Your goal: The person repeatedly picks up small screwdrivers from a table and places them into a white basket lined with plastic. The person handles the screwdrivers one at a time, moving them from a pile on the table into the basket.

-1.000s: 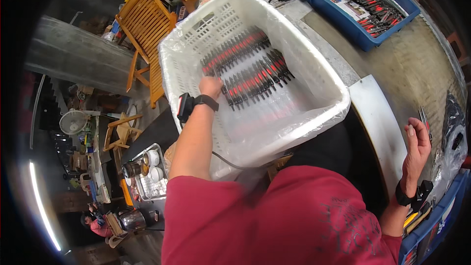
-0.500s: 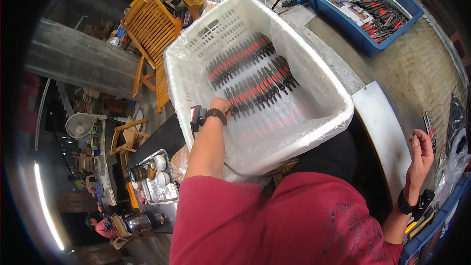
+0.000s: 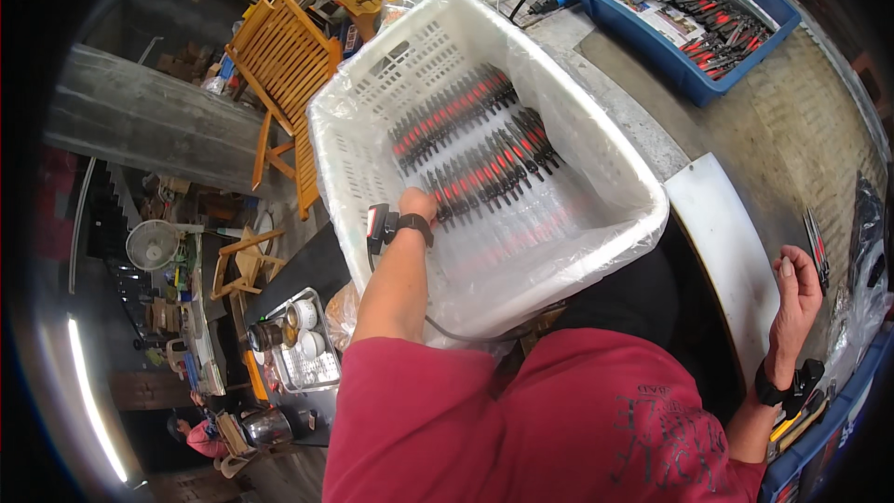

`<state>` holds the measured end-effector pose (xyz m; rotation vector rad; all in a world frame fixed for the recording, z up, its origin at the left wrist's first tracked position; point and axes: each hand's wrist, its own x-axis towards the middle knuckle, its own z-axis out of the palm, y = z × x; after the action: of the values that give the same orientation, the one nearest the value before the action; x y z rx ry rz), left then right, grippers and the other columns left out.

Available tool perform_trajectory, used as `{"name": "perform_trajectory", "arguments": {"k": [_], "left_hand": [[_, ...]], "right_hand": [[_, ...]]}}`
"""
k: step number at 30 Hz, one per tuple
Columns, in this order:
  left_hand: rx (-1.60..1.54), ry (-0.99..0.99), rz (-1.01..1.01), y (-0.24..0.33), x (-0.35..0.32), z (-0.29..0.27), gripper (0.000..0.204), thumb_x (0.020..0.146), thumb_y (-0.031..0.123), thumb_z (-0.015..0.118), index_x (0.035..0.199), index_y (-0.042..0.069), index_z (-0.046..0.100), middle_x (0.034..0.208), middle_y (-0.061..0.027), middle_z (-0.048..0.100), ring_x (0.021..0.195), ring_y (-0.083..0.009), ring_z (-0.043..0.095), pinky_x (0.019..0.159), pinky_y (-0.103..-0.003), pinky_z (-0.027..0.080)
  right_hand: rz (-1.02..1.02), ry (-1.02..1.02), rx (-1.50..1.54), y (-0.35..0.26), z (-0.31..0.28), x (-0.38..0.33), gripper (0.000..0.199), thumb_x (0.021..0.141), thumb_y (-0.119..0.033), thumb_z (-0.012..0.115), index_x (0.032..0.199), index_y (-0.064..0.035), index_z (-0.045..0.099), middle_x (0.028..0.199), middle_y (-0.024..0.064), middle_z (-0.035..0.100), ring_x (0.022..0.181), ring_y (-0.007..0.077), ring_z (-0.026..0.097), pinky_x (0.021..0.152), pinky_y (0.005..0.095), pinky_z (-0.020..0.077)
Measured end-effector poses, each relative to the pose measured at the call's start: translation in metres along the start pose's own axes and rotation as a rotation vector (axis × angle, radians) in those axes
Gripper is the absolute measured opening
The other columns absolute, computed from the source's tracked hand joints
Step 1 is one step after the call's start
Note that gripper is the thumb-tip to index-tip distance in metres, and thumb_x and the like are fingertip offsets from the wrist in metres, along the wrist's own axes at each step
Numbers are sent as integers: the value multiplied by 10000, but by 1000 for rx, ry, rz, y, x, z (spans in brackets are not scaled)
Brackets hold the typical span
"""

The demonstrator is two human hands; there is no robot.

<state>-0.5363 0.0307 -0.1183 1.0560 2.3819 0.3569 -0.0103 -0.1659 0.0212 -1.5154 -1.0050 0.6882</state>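
A white plastic crate [image 3: 596, 240] lined with clear film holds two rows of slim black tools with red middles. My left hand [image 3: 418, 204] reaches inside, at the left end of the nearer row [image 3: 494, 170]. Its fingers curl closed at the end tool of that row; the fingertips are partly hidden. The farther row [image 3: 453, 116] lies alongside, untouched. Over at the right, my right hand [image 3: 798, 293] is raised above the worktop with fingers stretched up and nothing visible in it. Just beyond its fingers lie a few more black-and-red tools [image 3: 817, 247].
A blue bin [image 3: 684, 79] with many such tools and printed sheets stands at the far right. A white board [image 3: 722, 237] lies beside the crate. To the left are a folding wooden chair [image 3: 284, 65], a tray of cups [image 3: 303, 354] and a person [image 3: 200, 436] farther off.
The view shifts slightly. My left hand stays at the end of the nearer row, and my right hand keeps its place and pose.
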Motion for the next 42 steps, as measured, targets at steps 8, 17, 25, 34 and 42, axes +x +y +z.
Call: {"name": "perform_trajectory", "arguments": {"k": [8,17,25,34,42], "left_hand": [[169,96,204,-10,10,4,175,724,97,525,711,-57,607,644,-228,590,608,-341,608,560,-396,477],[367,-74,213,-20,27,10,209,748,133,500,727,-38,619,725,-224,606,678,-336,613,597,-395,477],[160,-80,214,-1,37,-17,131,719,61,487,705,-38,573,563,-163,550,416,-252,539,358,-350,429],[-420,-191,283,97,-36,-70,106,759,78,459,824,42,534,519,-27,445,356,-121,430,305,-241,321],[-612,-170,453,144,-100,-107,288,759,116,542,1022,-3,553,722,-36,564,521,-108,551,420,-204,428]], "right_hand": [[12,57,34,4,-15,1,180,856,-85,497,984,33,544,879,24,530,787,82,473,736,197,374],[-19,171,-114,10,-61,7,173,853,-85,500,972,29,553,872,19,541,790,79,477,727,197,371],[-110,423,-619,36,-146,32,178,810,-124,519,912,7,585,781,34,575,718,102,506,643,225,406],[-117,191,-951,61,-161,49,196,764,-159,512,850,0,589,830,188,583,805,351,541,698,389,421],[-108,38,-974,65,-138,54,167,762,-158,537,830,-9,570,775,183,565,745,354,531,653,403,408]]}}
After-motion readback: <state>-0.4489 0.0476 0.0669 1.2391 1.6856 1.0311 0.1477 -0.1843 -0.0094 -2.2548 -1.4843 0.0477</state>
